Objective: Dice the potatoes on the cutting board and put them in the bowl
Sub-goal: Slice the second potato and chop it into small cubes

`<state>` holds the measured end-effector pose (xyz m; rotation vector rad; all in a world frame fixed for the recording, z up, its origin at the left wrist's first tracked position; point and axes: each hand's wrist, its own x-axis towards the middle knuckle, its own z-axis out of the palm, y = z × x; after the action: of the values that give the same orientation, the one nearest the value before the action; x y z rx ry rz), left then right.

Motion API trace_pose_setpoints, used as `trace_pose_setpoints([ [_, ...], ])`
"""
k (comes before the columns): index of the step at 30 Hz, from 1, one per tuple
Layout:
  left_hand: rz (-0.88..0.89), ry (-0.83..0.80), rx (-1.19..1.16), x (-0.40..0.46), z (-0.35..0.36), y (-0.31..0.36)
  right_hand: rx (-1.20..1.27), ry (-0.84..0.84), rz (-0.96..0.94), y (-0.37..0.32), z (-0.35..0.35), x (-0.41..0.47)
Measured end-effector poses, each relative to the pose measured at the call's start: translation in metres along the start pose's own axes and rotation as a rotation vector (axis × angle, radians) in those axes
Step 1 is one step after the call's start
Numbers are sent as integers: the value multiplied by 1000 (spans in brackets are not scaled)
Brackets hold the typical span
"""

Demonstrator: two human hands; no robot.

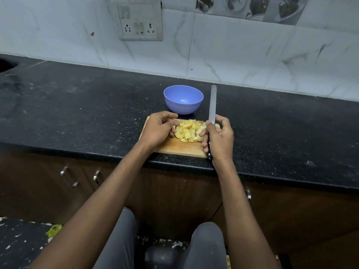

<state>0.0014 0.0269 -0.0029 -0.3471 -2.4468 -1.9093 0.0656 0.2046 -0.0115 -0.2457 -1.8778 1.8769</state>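
Left hand (pixel 158 131) cups diced potatoes (pixel 189 131); right hand (pixel 219 138) grips knife (pixel 212 105).

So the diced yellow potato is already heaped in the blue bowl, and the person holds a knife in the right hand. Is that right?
Not quite. The head view shows the round blue plastic bowl empty; the diced yellow potato pieces lie heaped on the wooden cutting board, between both hands. The rest holds: the right hand holds the black-handled steel knife.
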Motion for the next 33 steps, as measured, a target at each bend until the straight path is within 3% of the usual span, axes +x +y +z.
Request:
trace_pose_setpoints([
  [6, 33, 68, 62, 4, -1, 5, -5, 0, 0, 0, 0, 0],
  [11, 104, 254, 360, -14, -12, 7, 1, 5, -1, -1, 0, -1],
  [14, 68, 184, 459, -20, -5, 4, -6, 3, 1, 0, 0, -1],
  [21, 54, 169, 442, -20, 12, 10, -15, 10, 0, -2, 1, -2],
  [30, 120, 381, 428, -25, -34, -5, -17, -2, -4, -2, 0, -2],
  [33, 113, 282, 487, -15, -47, -15, -22, -1, -8, -2, 1, -2],
])
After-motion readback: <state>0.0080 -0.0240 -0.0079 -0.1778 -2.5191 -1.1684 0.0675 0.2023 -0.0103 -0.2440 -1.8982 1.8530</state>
